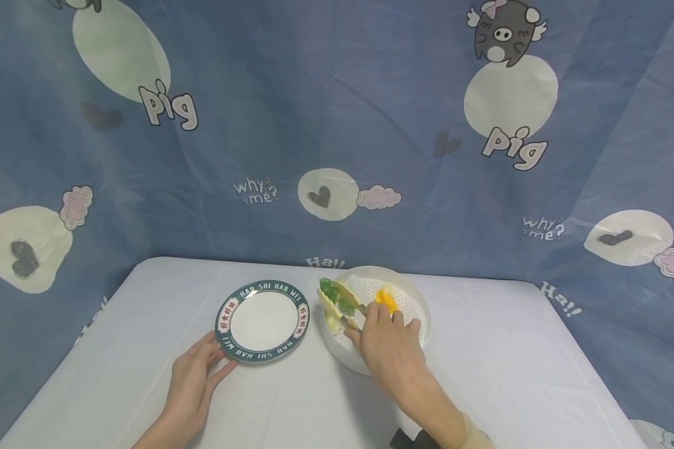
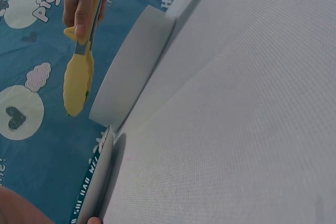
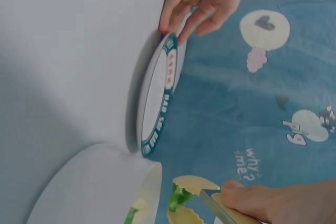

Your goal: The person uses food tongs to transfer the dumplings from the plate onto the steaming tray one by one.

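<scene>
My right hand (image 1: 390,349) grips a pair of tongs (image 2: 77,85) with yellow scalloped tips and metal arms. Between the tips is a green leafy piece (image 3: 179,198), seen over the left side of a round white basket (image 1: 339,352) with a perforated bottom. Inside that basket lies a yellow-orange item (image 1: 386,300), partly behind my fingers. To the left, a white plate (image 1: 264,321) with a dark green lettered rim lies face up. My left hand (image 1: 193,380) holds its lower left rim, thumb and fingers on the edge.
A white cloth (image 1: 483,349) covers the table. Behind it hangs a blue curtain (image 1: 292,125) printed with pigs, hearts and lettering. The plate and the basket stand side by side with a narrow gap. A black strap (image 1: 415,439) shows at my right wrist.
</scene>
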Demonstrator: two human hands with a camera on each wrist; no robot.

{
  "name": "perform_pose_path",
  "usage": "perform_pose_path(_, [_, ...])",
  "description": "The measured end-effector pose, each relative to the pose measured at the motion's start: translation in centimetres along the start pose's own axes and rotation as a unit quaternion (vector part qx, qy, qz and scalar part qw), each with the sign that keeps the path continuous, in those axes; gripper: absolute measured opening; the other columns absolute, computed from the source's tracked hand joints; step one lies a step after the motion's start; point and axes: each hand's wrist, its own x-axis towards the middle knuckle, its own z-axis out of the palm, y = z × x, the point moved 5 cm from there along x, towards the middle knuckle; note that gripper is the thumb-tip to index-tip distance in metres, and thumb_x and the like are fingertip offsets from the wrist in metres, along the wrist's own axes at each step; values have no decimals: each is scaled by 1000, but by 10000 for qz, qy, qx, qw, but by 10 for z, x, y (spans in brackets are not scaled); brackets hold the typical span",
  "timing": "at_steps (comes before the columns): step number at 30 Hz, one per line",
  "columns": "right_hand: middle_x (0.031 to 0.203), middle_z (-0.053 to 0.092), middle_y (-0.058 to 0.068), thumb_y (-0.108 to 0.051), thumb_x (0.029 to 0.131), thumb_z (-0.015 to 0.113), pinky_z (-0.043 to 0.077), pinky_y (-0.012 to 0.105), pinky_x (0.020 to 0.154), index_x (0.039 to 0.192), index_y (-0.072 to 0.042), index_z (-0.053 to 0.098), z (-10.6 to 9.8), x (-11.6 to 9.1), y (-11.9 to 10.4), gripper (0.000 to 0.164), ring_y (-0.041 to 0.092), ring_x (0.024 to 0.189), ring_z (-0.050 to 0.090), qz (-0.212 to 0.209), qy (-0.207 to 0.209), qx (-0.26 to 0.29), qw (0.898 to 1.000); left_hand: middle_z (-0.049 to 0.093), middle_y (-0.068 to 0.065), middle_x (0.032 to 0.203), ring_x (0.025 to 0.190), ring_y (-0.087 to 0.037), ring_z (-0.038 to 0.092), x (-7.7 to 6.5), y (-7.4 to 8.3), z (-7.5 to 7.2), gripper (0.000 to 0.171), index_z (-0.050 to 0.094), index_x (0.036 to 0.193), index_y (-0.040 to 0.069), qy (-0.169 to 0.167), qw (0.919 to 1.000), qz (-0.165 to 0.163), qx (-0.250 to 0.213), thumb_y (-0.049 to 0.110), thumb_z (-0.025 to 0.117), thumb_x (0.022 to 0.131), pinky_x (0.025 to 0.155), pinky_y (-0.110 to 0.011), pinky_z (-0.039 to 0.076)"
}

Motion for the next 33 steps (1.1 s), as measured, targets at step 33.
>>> perform_pose_path(33, [76,45,5,-44,104,68,27,34,57,97,-3,53,0,-29,52,45,23,66,44,481,-278,-29,9984,1,-29,178,165,-44,23,-1,-1,0,65,-2,171,-1,-117,9997,6,194,18,24,115,113,-29,57])
